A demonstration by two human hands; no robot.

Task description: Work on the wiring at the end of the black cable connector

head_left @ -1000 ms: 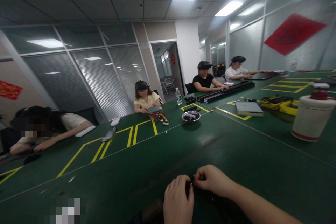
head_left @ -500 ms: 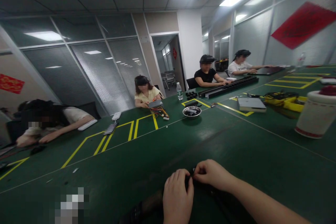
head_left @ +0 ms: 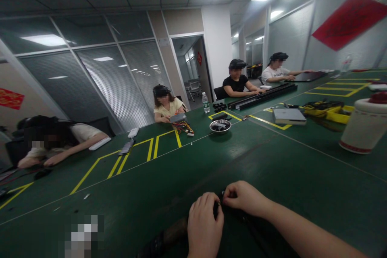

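Observation:
My left hand [head_left: 206, 222] is near the bottom middle of the head view, its fingers curled around something dark, mostly hidden by the hand. Right beside it, my right hand [head_left: 244, 198] is closed in a pinch on a small dark piece whose kind I cannot make out. The fingertips of both hands nearly meet just above the green table [head_left: 145, 193]. A dark, banded, strap-like thing [head_left: 160, 244] runs from the lower left toward my left hand. Under my right forearm lies a thin dark strand, hard to see against the table.
A metal bowl [head_left: 220, 126] with dark parts stands beyond my hands. To the right are a white cup [head_left: 363, 127], a flat grey box [head_left: 289, 116] and a yellow tray [head_left: 341, 115]. A water bottle [head_left: 206, 102] stands farther off. Several people work around the table.
The view has shifted slightly. Both hands keep almost the same place and pose, with a slightly wider gap between their fingertips.

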